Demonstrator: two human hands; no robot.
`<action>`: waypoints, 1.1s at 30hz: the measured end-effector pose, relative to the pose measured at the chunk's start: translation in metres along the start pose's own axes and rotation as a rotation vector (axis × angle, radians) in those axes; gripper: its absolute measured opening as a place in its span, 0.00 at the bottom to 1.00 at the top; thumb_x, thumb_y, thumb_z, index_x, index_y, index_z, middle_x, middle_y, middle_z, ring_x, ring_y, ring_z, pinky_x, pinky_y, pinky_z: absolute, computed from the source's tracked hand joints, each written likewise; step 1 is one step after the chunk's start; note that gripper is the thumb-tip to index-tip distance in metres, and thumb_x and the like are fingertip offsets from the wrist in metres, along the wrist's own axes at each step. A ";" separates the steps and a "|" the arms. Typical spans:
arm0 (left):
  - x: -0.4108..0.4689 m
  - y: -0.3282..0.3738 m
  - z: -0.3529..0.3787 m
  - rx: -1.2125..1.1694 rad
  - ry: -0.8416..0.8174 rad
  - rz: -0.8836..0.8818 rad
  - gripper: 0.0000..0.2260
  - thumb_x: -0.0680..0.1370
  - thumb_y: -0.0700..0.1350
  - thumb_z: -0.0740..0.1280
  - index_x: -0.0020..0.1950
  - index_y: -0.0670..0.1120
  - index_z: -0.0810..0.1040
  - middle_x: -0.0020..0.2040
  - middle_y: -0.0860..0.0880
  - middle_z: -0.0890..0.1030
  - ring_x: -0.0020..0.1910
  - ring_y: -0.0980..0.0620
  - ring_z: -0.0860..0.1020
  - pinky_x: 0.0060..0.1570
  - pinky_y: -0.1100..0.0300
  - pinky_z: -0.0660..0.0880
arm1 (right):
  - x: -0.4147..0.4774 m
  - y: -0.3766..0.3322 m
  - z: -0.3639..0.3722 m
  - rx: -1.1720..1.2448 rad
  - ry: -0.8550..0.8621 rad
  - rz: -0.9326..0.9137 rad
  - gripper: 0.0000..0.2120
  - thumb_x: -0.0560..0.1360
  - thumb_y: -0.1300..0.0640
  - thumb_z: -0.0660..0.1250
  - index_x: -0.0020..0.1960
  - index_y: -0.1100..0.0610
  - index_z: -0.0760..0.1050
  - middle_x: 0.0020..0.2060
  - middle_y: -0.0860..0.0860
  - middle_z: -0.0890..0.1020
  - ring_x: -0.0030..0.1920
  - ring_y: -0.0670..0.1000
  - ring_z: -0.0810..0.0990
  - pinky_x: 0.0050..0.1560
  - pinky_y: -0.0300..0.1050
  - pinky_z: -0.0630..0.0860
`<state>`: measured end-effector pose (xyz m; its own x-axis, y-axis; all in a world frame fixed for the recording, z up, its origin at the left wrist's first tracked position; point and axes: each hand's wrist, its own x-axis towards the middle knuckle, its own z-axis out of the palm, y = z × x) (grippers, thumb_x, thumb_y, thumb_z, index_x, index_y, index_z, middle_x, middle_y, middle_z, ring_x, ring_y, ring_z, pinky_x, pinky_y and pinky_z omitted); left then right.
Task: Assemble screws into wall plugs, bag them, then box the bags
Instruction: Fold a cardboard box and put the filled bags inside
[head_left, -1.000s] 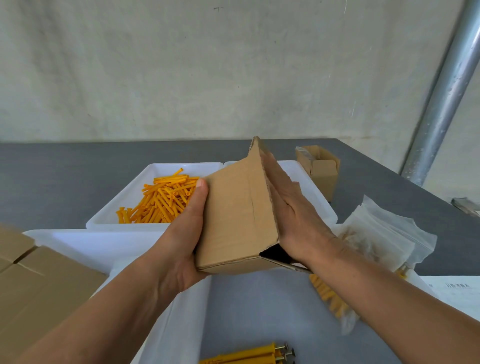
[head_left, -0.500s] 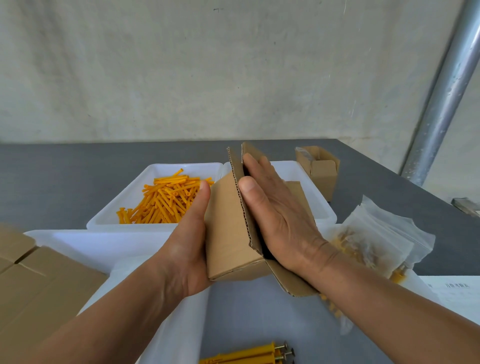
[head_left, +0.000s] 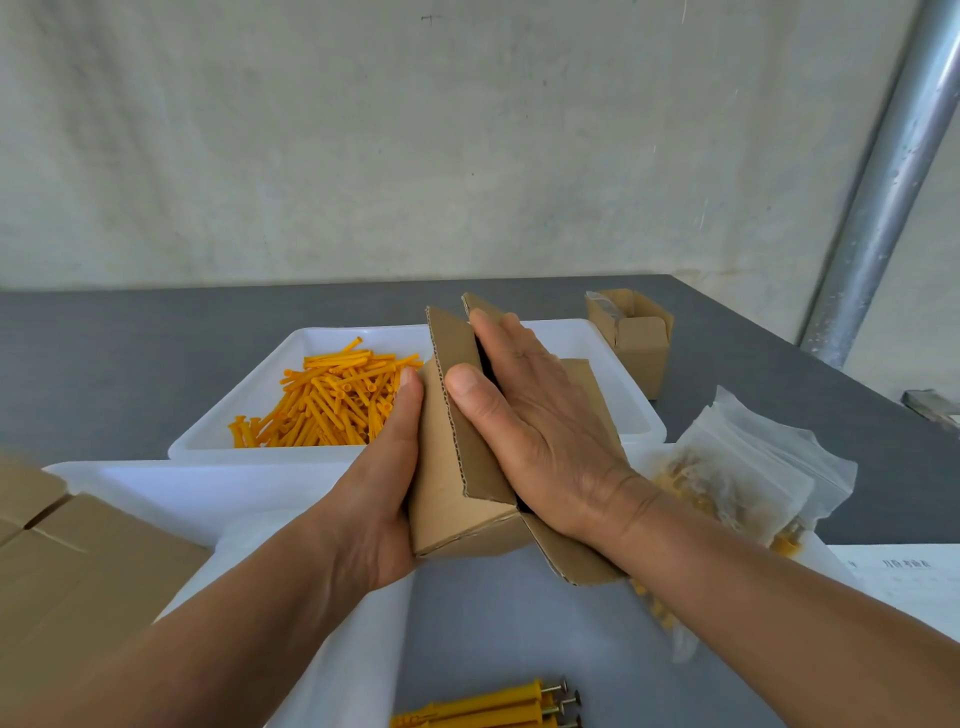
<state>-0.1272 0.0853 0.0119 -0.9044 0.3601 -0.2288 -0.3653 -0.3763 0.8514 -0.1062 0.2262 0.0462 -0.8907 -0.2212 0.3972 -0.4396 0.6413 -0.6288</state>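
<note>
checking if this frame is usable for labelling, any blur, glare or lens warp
Head view: soft, even daylight, no hard shadows or glare; box, left hand and right hand sharp; the white tray nearly blows out; the bags at right look slightly soft; wide-angle warp makes the pole lean and bow toward the edge.

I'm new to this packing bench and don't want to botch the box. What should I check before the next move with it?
1. Grip: the left hand holds the cardboard box by its left side: ok.
2. Press: the right hand lies flat on the box, fingers straight: ok.
3. Flaps folded shut: not ok. The upright flap stands above the box and the lower flap juts out under the right wrist.
4. Far end of the box closed: cannot tell, it is hidden.
5. Supply: the filled bags lie just right of the box: ok.
</note>
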 end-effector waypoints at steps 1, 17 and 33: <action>0.000 0.000 0.000 -0.002 0.001 0.004 0.33 0.70 0.75 0.59 0.61 0.54 0.81 0.59 0.42 0.82 0.57 0.39 0.81 0.61 0.37 0.74 | 0.000 0.000 -0.001 0.005 -0.006 0.001 0.39 0.71 0.26 0.39 0.79 0.40 0.46 0.79 0.41 0.49 0.77 0.38 0.40 0.78 0.51 0.43; 0.009 0.000 -0.013 -0.139 0.092 0.012 0.31 0.66 0.76 0.64 0.50 0.52 0.86 0.47 0.45 0.85 0.41 0.43 0.84 0.47 0.44 0.79 | 0.006 0.016 -0.104 -0.439 0.155 0.245 0.11 0.78 0.50 0.60 0.46 0.50 0.80 0.38 0.44 0.82 0.41 0.46 0.78 0.40 0.39 0.73; 0.001 0.001 -0.009 -0.133 0.053 -0.010 0.33 0.65 0.76 0.64 0.58 0.55 0.83 0.59 0.47 0.83 0.50 0.43 0.83 0.52 0.43 0.77 | -0.008 0.035 -0.126 -0.925 -0.371 0.641 0.12 0.73 0.48 0.72 0.36 0.53 0.74 0.34 0.49 0.77 0.33 0.48 0.74 0.31 0.39 0.68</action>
<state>-0.1308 0.0779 0.0085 -0.9096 0.3203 -0.2646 -0.3973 -0.4844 0.7794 -0.0999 0.3433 0.1055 -0.9642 0.2318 -0.1286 0.2137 0.9667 0.1406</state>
